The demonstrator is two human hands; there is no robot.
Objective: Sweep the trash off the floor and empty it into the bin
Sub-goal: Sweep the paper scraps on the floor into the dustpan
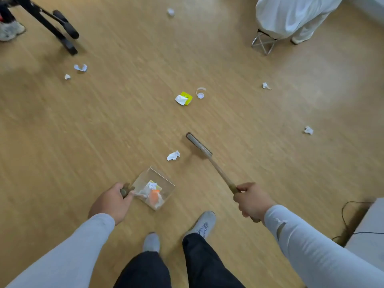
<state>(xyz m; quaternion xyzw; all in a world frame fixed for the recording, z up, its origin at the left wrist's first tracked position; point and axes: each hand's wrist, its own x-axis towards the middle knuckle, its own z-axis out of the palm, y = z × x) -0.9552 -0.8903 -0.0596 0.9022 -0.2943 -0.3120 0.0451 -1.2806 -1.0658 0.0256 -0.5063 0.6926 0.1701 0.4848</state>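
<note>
My left hand (111,201) grips the handle of a clear dustpan (145,178) that holds white paper and an orange scrap. My right hand (250,200) grips the wooden handle of a small broom (198,144), whose head rests on the wooden floor to the right of a crumpled white paper (173,155). That paper lies just beyond the dustpan's mouth. Farther off lie a yellow packet with white paper (184,98) and a curled clear strip (201,92). More paper scraps lie at the left (80,67), right (308,130), (266,85) and far top (170,11).
A black tripod leg (62,26) stands at the upper left beside someone's shoe (10,30). A person in white sits on a folding stool (262,43) at the upper right. A grey box with a black cable (353,221) is at the lower right. My feet are below.
</note>
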